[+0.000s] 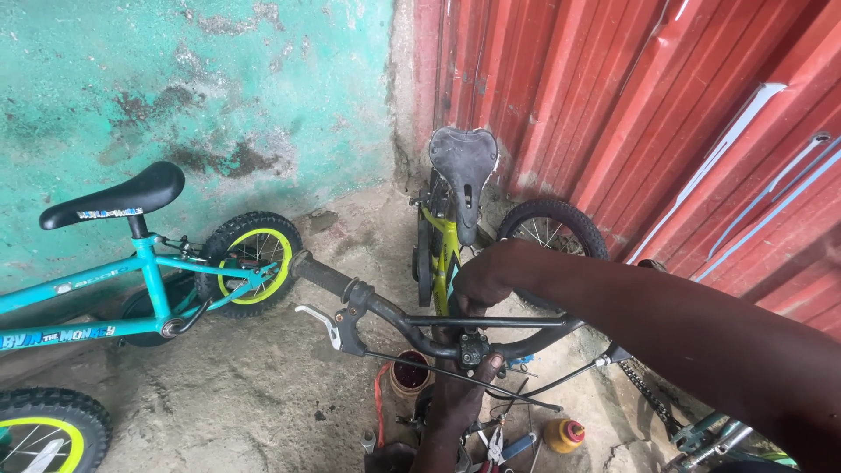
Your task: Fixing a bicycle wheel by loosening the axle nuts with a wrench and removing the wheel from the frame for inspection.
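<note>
Two hands working at the stem of a small bicycle's black handlebar.

Nearest, the left hand point(462, 394) is reaching up from below, fingertips pressing at the stem clamp point(473, 349) in the middle of the handlebar point(412, 322); whether it is gripping anything I cannot tell. The right hand point(480, 278) is closing around the stem top just behind the bar. The step looks like seating or tightening the bar; the next move would call for holding it square. A brake lever point(320, 322) and loose cable point(473, 381) are hanging off the bar. On the concrete floor point(263, 394), pliers point(496, 445) and a small yellow bottle point(565, 434) are lying. Farther off, the yellow-green frame point(445, 250) and worn saddle point(462, 158) are standing against the red metal wall point(666, 105); a teal bike point(131, 289) is waiting left.
</note>
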